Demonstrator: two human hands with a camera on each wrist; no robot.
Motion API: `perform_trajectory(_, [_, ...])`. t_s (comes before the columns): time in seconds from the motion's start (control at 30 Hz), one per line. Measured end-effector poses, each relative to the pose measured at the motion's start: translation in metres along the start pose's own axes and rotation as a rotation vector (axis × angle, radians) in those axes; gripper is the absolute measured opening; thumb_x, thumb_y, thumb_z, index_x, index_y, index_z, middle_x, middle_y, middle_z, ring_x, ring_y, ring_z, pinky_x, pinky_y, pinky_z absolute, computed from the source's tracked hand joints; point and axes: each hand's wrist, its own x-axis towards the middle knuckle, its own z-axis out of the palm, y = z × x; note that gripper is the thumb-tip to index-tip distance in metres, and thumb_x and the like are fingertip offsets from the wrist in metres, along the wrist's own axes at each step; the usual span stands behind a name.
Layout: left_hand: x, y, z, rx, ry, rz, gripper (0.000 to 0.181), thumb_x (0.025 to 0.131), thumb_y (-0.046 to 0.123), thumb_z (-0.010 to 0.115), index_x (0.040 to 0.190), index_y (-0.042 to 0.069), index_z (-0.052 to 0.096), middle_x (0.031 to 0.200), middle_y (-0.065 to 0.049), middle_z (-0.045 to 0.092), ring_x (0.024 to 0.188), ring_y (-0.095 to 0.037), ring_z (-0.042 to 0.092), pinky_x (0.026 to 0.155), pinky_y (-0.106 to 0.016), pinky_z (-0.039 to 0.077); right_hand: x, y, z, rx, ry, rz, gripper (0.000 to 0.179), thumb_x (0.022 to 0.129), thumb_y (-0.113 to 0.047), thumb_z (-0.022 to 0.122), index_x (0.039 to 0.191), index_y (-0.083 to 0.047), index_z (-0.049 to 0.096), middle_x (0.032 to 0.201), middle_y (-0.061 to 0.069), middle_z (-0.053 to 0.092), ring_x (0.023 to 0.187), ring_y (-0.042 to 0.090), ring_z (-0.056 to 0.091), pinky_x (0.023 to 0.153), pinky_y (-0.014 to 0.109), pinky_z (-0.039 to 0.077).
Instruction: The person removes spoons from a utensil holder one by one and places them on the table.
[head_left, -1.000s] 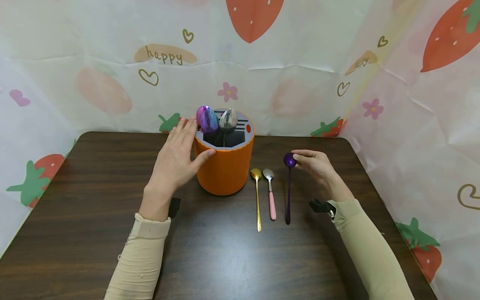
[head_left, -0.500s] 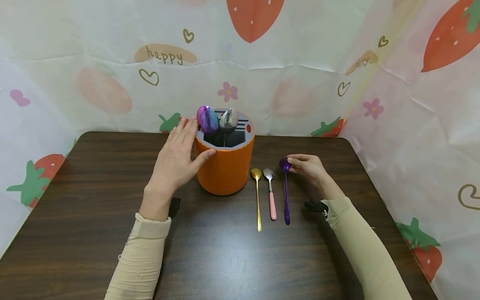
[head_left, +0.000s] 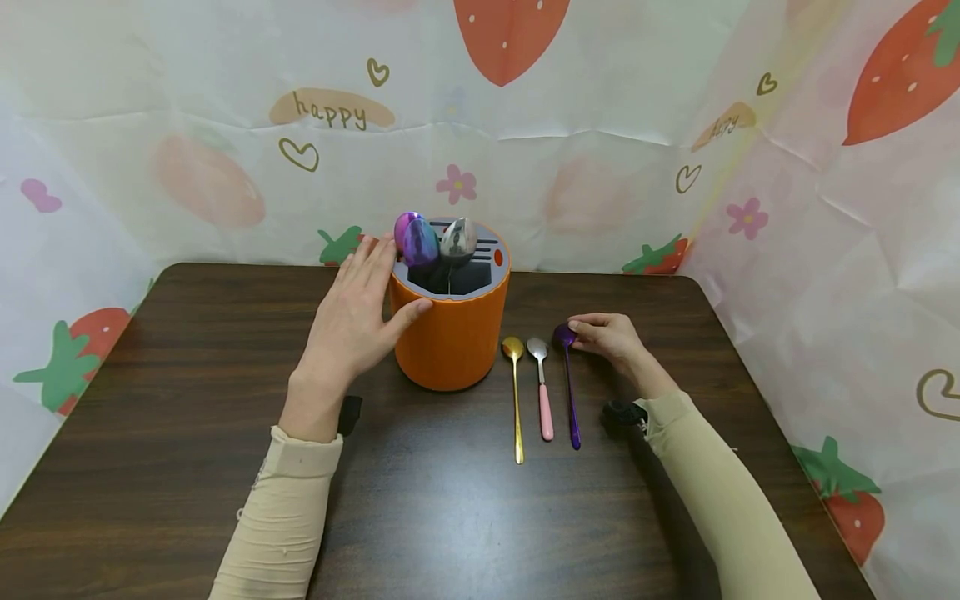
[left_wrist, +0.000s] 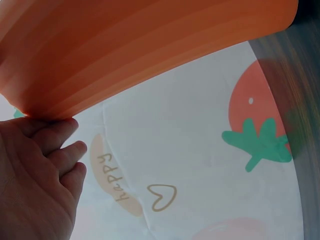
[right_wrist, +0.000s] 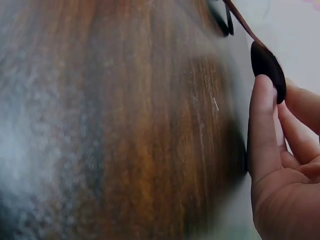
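My right hand (head_left: 611, 340) pinches the bowl of a purple spoon (head_left: 567, 367) between thumb and fingers; its handle end points toward me at the table. In the right wrist view the thumb presses on the dark spoon bowl (right_wrist: 268, 67). To its left lie a spoon with a pink handle (head_left: 545, 412) and a gold spoon (head_left: 516, 408), side by side. My left hand (head_left: 348, 308), fingers straight, rests against the left side of an orange cylindrical holder (head_left: 450, 346). Out of the holder's top stick an iridescent purple-blue spoon (head_left: 418, 242) and a silver spoon (head_left: 458, 240), bowls up.
The holder's grey lid (head_left: 483, 279) has a large dark opening at the front and narrow slots behind. A dark wooden table (head_left: 187, 375) lies beneath everything. A strawberry-print cloth (head_left: 525, 192) hangs close behind the table and along its right side.
My right hand has moved left and slightly toward me, carrying the purple spoon's bowl nearer the pink-handled spoon. The spoon's handle end stays about where it was. My left hand has not moved.
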Motion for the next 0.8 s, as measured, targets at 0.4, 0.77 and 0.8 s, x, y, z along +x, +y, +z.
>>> perform_trajectory(0.4, [0.0004, 0.0002, 0.0002, -0.006, -0.003, 0.0, 0.093, 0.102, 0.065, 0.05, 0.167, 0.007, 0.018, 0.172, -0.014, 0.023, 0.161, -0.027, 0.007, 0.131, -0.045, 0.006, 0.0022, 0.0021, -0.0001, -0.287, 0.026, -0.058, 0.038, 0.101, -0.011, 0.069, 0.128, 0.015, 0.065, 0.093, 0.01, 0.073, 0.067, 0.008, 0.072, 0.072, 0.024, 0.063])
perform_trajectory(0.77, [-0.0002, 0.0008, -0.0003, -0.016, -0.004, 0.003, 0.093, 0.102, 0.067, 0.047, 0.167, 0.007, 0.018, 0.172, -0.014, 0.023, 0.161, -0.028, 0.008, 0.13, -0.046, 0.006, -0.0057, 0.0003, 0.0028, -0.523, 0.087, -0.147, 0.032, 0.102, -0.016, 0.069, 0.123, 0.009, 0.069, 0.118, 0.029, 0.072, 0.083, 0.025, 0.078, 0.073, 0.031, 0.064])
perform_trajectory(0.8, [-0.0002, 0.0009, -0.0002, -0.017, -0.004, 0.003, 0.093, 0.102, 0.067, 0.047, 0.167, 0.007, 0.018, 0.171, -0.014, 0.023, 0.161, -0.028, 0.008, 0.13, -0.046, 0.007, -0.0063, 0.0004, 0.0029, -0.531, 0.092, -0.15, 0.033, 0.102, -0.015, 0.069, 0.124, 0.009, 0.069, 0.118, 0.029, 0.072, 0.083, 0.026, 0.079, 0.073, 0.031, 0.064])
